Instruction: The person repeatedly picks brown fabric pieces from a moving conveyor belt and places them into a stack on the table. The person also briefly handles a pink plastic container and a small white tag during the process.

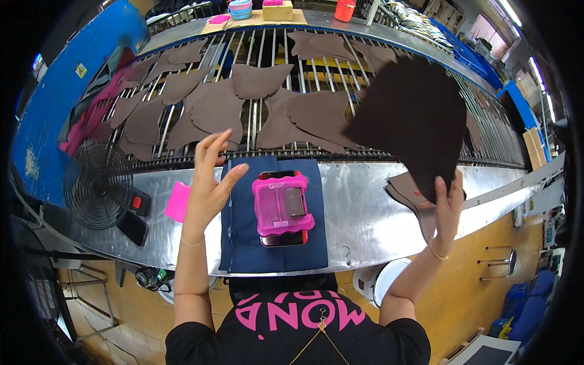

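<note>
My right hand point(447, 204) is closed on the narrow lower end of a dark brown cut sheet piece point(413, 121), holding it up over the right side of the worktop. My left hand point(213, 173) is raised above the worktop with thumb and fingers apart, and nothing shows in it. Below and right of it, a pink plastic holder with a grey block point(281, 207) sits on a folded navy cloth point(274, 261). Something red and black shows under its ends. More brown pieces point(404, 194) lie beneath my right hand, partly hidden by it.
Several brown cut pieces point(216, 108) rest on a rack of metal rods point(252, 125) beyond the steel worktop point(353, 213). To the left are a round wire fan guard point(98, 184), a black phone point(132, 228) and a pink sheet point(178, 202). A white bucket point(389, 280) stands below the edge.
</note>
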Available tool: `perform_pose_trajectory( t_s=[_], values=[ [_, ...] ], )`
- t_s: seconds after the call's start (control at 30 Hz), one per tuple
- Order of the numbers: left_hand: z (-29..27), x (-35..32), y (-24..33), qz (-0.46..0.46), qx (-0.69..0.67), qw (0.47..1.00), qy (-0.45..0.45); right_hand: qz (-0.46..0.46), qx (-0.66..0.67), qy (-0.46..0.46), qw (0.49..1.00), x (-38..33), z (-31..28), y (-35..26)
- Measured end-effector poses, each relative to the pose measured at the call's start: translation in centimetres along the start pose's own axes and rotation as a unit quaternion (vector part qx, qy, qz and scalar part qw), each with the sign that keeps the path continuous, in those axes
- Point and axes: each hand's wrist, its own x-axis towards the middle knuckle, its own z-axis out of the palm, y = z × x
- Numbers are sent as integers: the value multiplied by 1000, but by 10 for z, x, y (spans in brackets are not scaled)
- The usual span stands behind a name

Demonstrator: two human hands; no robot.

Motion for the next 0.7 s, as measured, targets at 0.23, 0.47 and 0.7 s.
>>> perform_pose_trajectory(
  t_s=[0.23,0.47,0.7],
  values=[
    [-27,8,10,-129,-257,957,-27,-65,221,-263,937,-11,111,-17],
    [-97,-29,18,-116,-153,975,111,-255,-39,-304,917,-18,165,3],
    [-111,-59,8,-182,-72,979,65,-305,-66,-322,894,-26,172,23]
  ],
)
